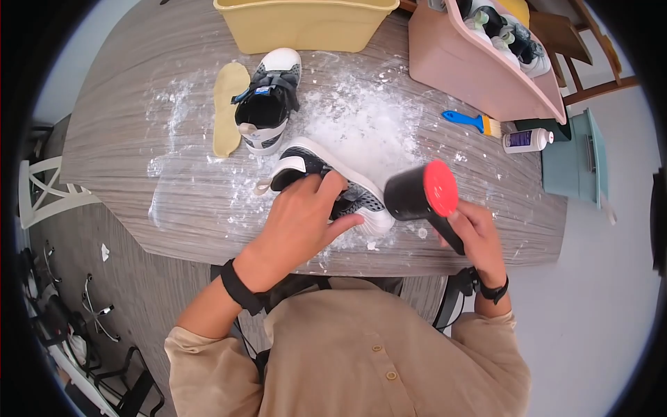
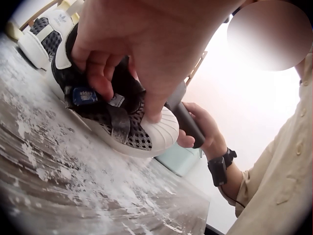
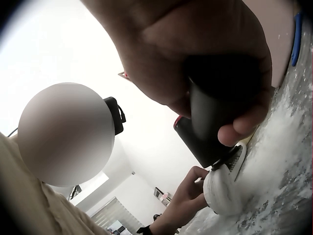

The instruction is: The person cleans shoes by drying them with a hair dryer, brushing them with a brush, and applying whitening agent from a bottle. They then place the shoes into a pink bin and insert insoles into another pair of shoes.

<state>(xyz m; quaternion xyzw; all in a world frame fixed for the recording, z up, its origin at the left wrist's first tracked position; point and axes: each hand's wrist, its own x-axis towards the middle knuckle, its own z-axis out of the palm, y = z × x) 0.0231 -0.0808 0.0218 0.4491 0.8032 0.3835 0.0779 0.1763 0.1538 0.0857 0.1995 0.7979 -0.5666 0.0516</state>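
A black, white and grey shoe (image 1: 365,182) is tilted on its side above the powdery table, gripped by my left hand (image 1: 295,215), its fingers in the shoe opening and thumb on the upper near the toe. My right hand (image 1: 478,240) holds the handle of a black hair dryer (image 1: 410,194) with a red round end; its barrel is at the shoe's toe. In the left wrist view the shoe (image 2: 132,132) shows a blue label and a loose strap. The right wrist view shows the dark handle (image 3: 208,110) in my curled fingers.
A second shoe (image 1: 267,104) stands beside a yellowish insole (image 1: 226,111). Behind are a yellow bin (image 1: 306,28) and a pink bin (image 1: 472,69) holding shoes. A blue-handled brush (image 1: 472,123), a white bottle (image 1: 526,140) and a teal bin (image 1: 573,160) are at the right. White powder (image 1: 368,125) covers the middle.
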